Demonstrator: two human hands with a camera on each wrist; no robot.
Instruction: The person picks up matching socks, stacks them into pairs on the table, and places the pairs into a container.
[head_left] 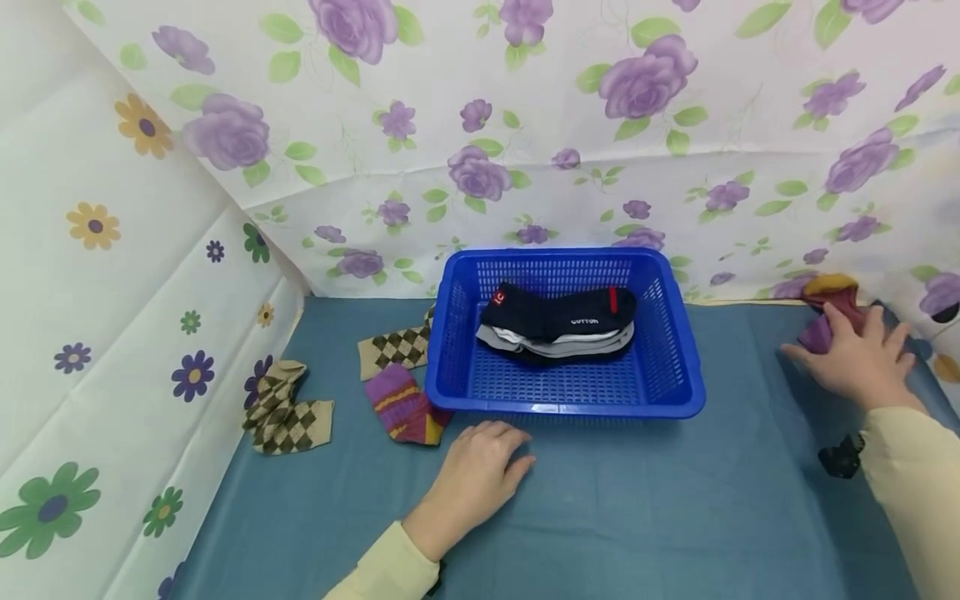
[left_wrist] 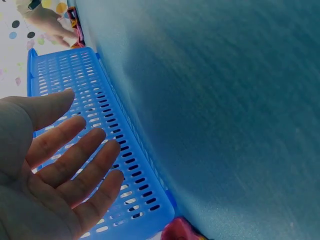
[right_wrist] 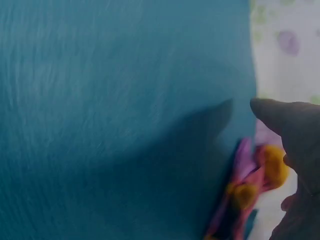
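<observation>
My left hand [head_left: 477, 471] hovers in front of the basket with its fingers relaxed and apart; the left wrist view shows nothing in its palm. At the far right corner of the table, my right hand [head_left: 862, 354] spreads its fingers over a crumpled purple, red and yellow sock [head_left: 832, 304]. Whether the fingertips touch this sock is hidden; in the right wrist view the thumb stands away from the sock [right_wrist: 245, 192]. A similar striped sock [head_left: 405, 406] lies by the basket's front left corner, with a beige argyle sock [head_left: 397, 347] behind it.
The blue plastic basket [head_left: 566, 408] stands at the middle back, holding a stack of folded socks with a black pair [head_left: 558, 315] on top. Another argyle sock [head_left: 288, 412] lies bunched at the left table edge. Flower-patterned sheets [head_left: 480, 108] border the blue table [head_left: 600, 508].
</observation>
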